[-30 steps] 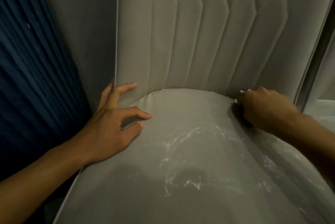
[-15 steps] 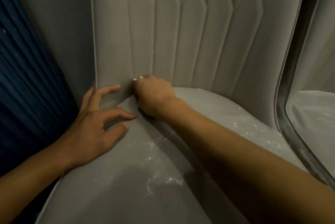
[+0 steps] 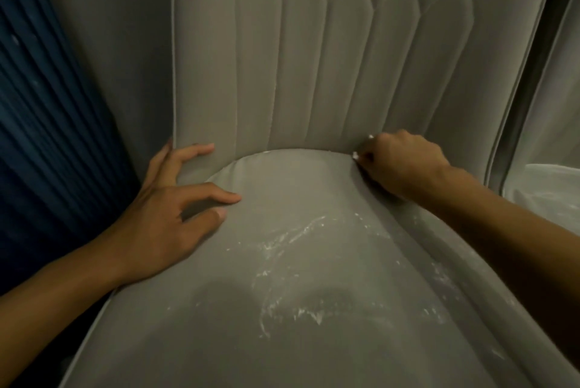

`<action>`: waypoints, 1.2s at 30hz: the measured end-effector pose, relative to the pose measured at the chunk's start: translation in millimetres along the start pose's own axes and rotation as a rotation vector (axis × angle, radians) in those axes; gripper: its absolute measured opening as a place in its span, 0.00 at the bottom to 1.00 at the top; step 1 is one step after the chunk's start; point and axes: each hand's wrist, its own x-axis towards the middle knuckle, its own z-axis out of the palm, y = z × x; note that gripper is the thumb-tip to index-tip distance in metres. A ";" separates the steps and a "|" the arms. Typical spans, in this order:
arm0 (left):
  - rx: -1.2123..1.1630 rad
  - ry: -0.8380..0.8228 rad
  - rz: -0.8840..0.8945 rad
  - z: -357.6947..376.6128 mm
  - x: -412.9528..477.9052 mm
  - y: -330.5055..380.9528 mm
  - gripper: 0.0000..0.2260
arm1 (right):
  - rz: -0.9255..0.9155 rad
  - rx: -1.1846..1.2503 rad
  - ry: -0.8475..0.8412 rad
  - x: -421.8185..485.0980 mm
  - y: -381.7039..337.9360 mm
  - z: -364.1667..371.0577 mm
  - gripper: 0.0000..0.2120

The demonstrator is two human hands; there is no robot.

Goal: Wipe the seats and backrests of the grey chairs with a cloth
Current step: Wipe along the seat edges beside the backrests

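The grey chair's seat [image 3: 314,334] fills the near view, its length running away toward the backrest, smeared with white streaks [image 3: 282,246]. The left hand [image 3: 169,215] rests on the seat's left edge, fingers spread, holding nothing. The right hand [image 3: 398,161] is fisted round a white cloth [image 3: 356,155] at the seam on the right, and only scraps of the cloth show. The backrest [image 3: 314,58] stands upright, its stitched channels vertical. A blue curtain [image 3: 47,136] hangs on the left.
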 end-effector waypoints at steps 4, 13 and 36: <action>0.001 0.010 0.011 0.8 -0.2 -2.0 0.15 | 0.040 0.013 -0.086 -14.9 24.6 0.4 0.14; -0.013 0.028 -0.005 2.3 0.4 -2.7 0.16 | -0.198 0.407 0.112 -23.3 29.9 22.5 0.08; 0.008 0.026 -0.003 1.5 1.7 -5.8 0.15 | -0.336 0.052 0.040 -4.6 10.5 10.4 0.24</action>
